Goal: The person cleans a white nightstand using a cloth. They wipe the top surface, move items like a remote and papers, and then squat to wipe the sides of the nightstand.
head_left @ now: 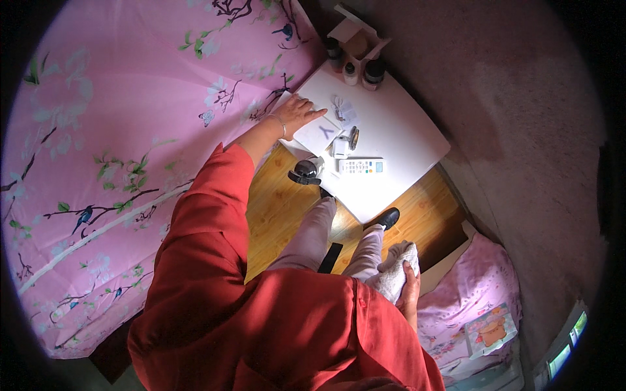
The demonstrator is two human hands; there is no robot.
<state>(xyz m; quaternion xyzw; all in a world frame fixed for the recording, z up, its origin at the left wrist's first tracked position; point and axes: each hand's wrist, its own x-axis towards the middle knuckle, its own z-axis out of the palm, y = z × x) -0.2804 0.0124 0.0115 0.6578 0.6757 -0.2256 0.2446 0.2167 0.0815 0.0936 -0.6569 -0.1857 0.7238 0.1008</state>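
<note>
Head view shows our left hand [301,117] laid over the edge of a flat white box [318,137] at the left side of the white tabletop [411,130], fingers extended, seemingly to steady it; whether that grip pinches the box we cannot tell, since the palm hides part of it. Our right hand [409,287] has its grip closed around a white cloth [392,274] beside the lap, bunched perhaps to keep it compact. A remote [362,166] lies buttons up near the box, while bottles [373,74] stand toward the far corner, likely out of our arms' way. We cannot identify the dark strapped object [304,172] by the tabletop's near-left edge, and the red garment [280,319] hides most of our right forearm.
</note>
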